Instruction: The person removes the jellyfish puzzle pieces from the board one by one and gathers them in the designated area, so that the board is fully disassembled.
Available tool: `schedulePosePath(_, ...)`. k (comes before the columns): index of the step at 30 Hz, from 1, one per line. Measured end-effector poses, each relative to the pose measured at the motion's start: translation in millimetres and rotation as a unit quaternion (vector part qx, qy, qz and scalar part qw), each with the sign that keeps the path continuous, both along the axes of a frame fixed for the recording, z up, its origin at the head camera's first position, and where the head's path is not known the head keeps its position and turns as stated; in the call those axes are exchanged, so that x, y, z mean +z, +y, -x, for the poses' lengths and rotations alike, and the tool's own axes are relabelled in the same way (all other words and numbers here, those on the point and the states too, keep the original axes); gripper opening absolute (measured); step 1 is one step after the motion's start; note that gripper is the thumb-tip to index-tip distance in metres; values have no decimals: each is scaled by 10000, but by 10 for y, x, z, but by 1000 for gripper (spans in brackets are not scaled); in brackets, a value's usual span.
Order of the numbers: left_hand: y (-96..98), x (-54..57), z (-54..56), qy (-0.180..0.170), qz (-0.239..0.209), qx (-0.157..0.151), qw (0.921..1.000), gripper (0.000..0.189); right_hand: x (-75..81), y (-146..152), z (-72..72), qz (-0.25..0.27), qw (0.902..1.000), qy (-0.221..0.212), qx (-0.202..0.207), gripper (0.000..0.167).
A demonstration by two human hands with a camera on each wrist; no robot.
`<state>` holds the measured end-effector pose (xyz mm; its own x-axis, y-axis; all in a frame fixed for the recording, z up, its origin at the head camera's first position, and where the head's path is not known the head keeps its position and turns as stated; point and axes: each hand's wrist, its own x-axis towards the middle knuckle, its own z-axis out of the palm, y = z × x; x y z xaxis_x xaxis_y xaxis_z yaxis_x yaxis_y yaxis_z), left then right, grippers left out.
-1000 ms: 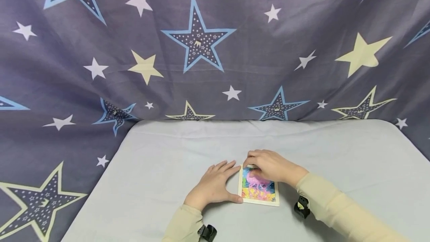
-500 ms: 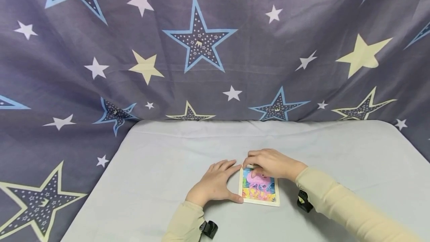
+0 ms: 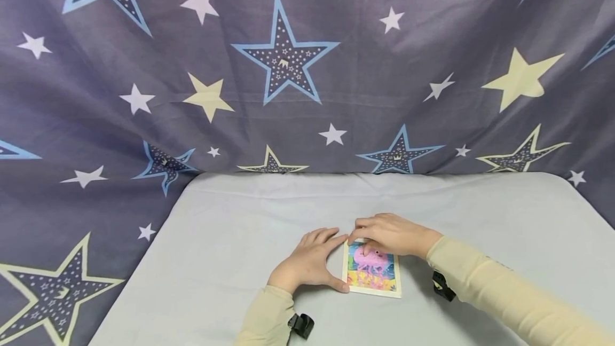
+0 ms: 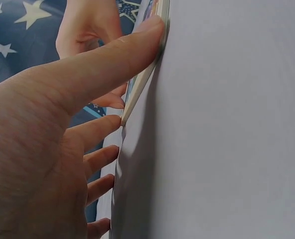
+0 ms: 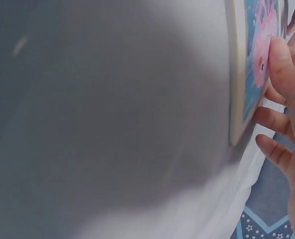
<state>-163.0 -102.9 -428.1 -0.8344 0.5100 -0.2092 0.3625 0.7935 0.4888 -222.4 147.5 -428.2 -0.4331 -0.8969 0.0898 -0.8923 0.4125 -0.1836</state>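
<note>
A small square picture board with a cream border lies flat, showing a pink, many-legged sea creature over yellow and blue. My left hand is spread along its left side, thumb at the near corner and index fingertip at the far one. From the far side my right hand reaches over, its thumb on the picture and its bent fingers at the far edge. In the right wrist view that thumb touches the pink figure, partly covering it. The board's thin edge shows between left thumb and index finger.
A pale cloth covers the table. Behind it hangs a dark curtain printed with stars. A black wrist camera sits at the left sleeve and another camera at the right.
The right thumb has shifted slightly on the picture, showing more of the pink figure. Both hands otherwise stay around the board, which keeps nearly the same place.
</note>
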Motion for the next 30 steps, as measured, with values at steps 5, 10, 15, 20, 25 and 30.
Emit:
schedulePosePath(5,-1,8,-7,1,-23,41,10000,106,27,20,-18,-219,9992,316,59,31)
schedulePosePath(10,14,24,-11,13,-47,30,10000,106,37,16,-20,-316,9984,447,131,33)
schedulePosePath(15,19,31,-21,12,4,71,10000,107,18,-4,4,-331,9984,407,201,30)
schedulePosePath(20,24,30,-30,56,22,87,9999,108,-2,8,-5,-382,9987,330,52,32)
schedulePosePath(25,25,31,-27,34,-21,74,10000,108,-18,34,-16,-403,9987,297,-65,38)
schedulePosePath(30,19,23,-25,23,-22,80,10000,108,-30,51,-21,-205,9992,347,-29,37)
